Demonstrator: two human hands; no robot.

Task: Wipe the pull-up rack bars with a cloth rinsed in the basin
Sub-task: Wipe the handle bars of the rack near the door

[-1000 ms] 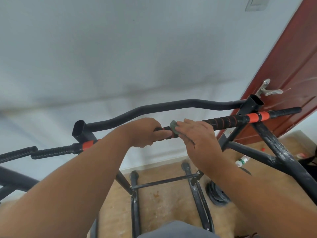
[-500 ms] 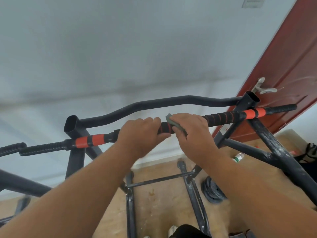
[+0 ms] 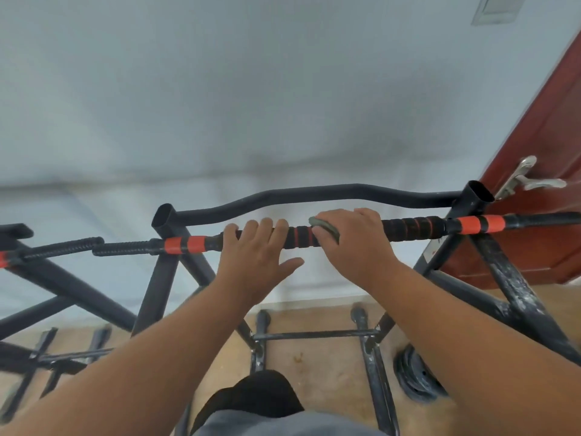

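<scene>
Open gap on grip bar [image 3: 297, 236] between both hands; curved rear bar [image 3: 314, 191] close behind, uprights [image 3: 474, 196] flank.

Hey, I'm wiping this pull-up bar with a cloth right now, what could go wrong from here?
The cloth is a small wad under your right hand, so it may slip off the ribbed bar grip and drop to the floor. Your left hand only hooks its fingers over the bar; if you lean on it, it could slide.
</scene>
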